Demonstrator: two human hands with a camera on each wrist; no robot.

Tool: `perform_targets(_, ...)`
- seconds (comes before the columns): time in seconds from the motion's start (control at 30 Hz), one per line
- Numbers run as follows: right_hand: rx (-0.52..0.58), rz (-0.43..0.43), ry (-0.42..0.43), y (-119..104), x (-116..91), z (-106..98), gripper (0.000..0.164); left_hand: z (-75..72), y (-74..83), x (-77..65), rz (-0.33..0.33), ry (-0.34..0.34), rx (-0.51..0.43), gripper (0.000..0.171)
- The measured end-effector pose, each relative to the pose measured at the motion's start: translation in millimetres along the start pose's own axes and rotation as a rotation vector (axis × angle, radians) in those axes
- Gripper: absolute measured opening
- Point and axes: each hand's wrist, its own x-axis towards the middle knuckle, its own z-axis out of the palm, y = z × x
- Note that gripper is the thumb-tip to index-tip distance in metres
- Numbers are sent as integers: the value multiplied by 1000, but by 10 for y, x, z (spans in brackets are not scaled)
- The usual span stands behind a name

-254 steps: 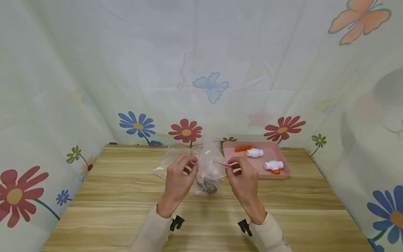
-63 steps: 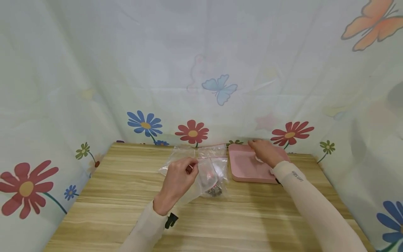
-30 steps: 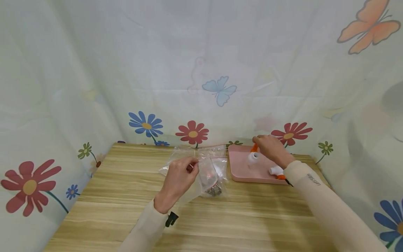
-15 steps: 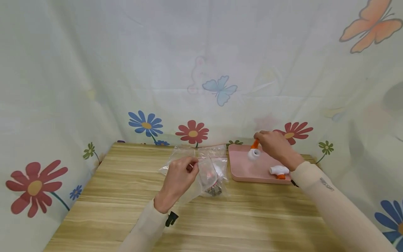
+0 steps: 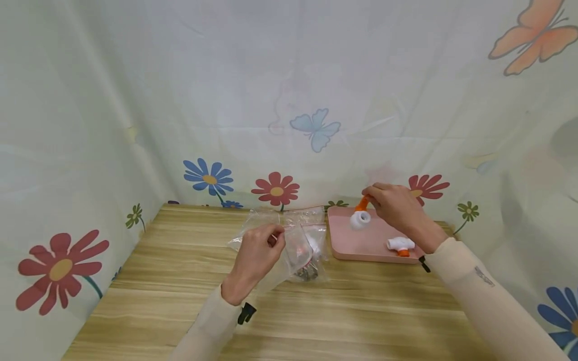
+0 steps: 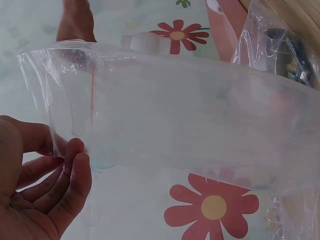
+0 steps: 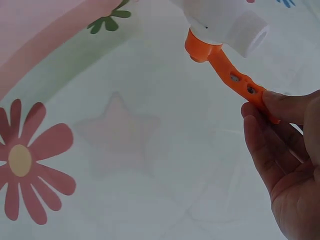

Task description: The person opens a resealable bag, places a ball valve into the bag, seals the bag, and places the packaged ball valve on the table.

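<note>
In the head view my left hand [image 5: 256,253] pinches the edge of a clear zip bag [image 5: 293,250] between thumb and fingers. The left wrist view shows this bag [image 6: 150,115] stretching away from the fingertips, with a red line near its mouth. My right hand [image 5: 399,208] grips the orange lever of a white ball valve [image 5: 359,219], held above the pink tray [image 5: 345,243]. In the right wrist view the valve [image 7: 215,20] hangs from its lever [image 7: 235,77], pinched near the end. A second white ball valve [image 5: 400,244] with an orange handle lies in the tray.
Behind the held bag lie more clear plastic bags [image 5: 302,216] on the wooden table [image 5: 361,311]. One bag [image 5: 307,273] contains dark metallic parts. A flowered curtain [image 5: 226,125] stands close behind the table.
Earlier both hands were at the bag and both valves lay in the tray. My right hand reached into the tray, took one valve by its lever and raised it, drifting left. The left stays put.
</note>
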Motion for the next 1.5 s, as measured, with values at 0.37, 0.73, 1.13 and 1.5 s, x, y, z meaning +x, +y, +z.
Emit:
perform_targets(0.37, 28, -92, 145, -244, 26, -194, 16, 7, -2, 0, 2, 6, -4, 7)
perform_targets(0.73, 89, -102, 217, -471, 54, -331, 22, 38, -29, -19, 7, 7, -1, 6)
perform_targets(1.13, 249, -92, 302, -670, 87, -461, 21, 37, -17, -14, 8, 15, -4, 5)
perform_targets(1.5, 348, -46, 407, -836, 108, -506, 24, 61, 66, 3, -46, -11, -10, 6)
